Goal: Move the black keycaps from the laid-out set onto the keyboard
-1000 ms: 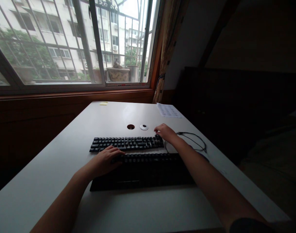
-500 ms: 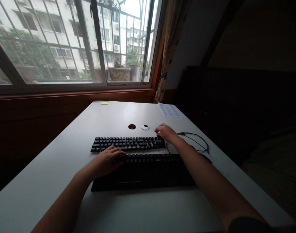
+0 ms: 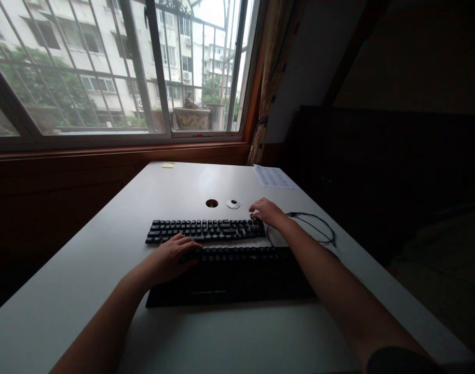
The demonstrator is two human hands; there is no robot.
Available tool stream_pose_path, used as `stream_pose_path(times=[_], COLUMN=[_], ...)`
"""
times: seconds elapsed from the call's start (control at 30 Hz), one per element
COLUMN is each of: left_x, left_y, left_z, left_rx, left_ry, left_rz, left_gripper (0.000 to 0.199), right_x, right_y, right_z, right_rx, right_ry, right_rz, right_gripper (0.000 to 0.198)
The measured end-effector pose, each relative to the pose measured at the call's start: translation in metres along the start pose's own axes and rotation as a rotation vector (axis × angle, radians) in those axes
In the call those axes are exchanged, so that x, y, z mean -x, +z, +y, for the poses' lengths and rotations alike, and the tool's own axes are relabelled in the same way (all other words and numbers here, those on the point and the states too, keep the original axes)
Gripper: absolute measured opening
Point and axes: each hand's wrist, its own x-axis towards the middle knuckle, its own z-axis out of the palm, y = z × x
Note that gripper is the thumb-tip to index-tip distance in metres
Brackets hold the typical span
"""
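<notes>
A black keyboard [image 3: 229, 283] lies before me; small caps show along its far edge, while its front is too dark to make out. Behind it, loose black keycaps [image 3: 206, 228] are laid in rows on the white table. My left hand [image 3: 177, 252] rests with fingers stretched out over the keyboard's far left corner, holding nothing that shows. At the right end of the rows is my right hand [image 3: 266, 210], thumb and finger closed at a small dark piece that looks like a keycap. My right forearm hides the keyboard's right end.
A black cable [image 3: 333, 236] loops on the table [image 3: 85, 259] right of my right hand. Beyond the rows are a round hole [image 3: 212, 203] and a round white cover [image 3: 233, 204]. A printed sheet [image 3: 274, 177] and a yellow note [image 3: 168, 165] lie farther back, below the window.
My right hand has shifted very slightly to the right, and the small dark piece at its fingertips shows more plainly. My left hand and the keyboard have stayed in place.
</notes>
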Motion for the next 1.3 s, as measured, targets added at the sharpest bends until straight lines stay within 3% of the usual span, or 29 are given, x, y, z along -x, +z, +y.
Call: stream_pose_path(times=[0.33, 0.5, 0.83, 1.03, 1.13, 1.3], left_x=[-0.001, -0.001, 0.0, 0.0, 0.0, 0.001], left_y=[-0.003, -0.002, 0.001, 0.002, 0.003, 0.003], left_z=[0.003, 0.003, -0.001, -0.003, -0.004, -0.004], left_rx=[0.002, -0.002, -0.001, 0.016, 0.03, 0.039], left_ry=[0.007, 0.007, 0.004, 0.013, 0.018, 0.013], left_rz=[0.008, 0.005, 0.012, 0.01, 0.028, 0.033], left_gripper=[0.034, 0.035, 0.034, 0.033, 0.032, 0.033], right_x=[-0.004, 0.01, 0.116, 0.179, 0.2, 0.214], right_y=[-0.001, -0.01, -0.027, -0.013, -0.001, 0.007], right_z=[-0.008, -0.01, -0.011, 0.009, 0.016, 0.016], right_rx=[-0.118, -0.265, -0.54, -0.643, -0.629, -0.593], right_ry=[-0.021, -0.061, -0.006, 0.117, 0.195, 0.211], right_rz=[0.054, 0.131, 0.237, 0.254, 0.273, 0.333], right_gripper=[0.021, 0.017, 0.017, 0.019, 0.02, 0.024])
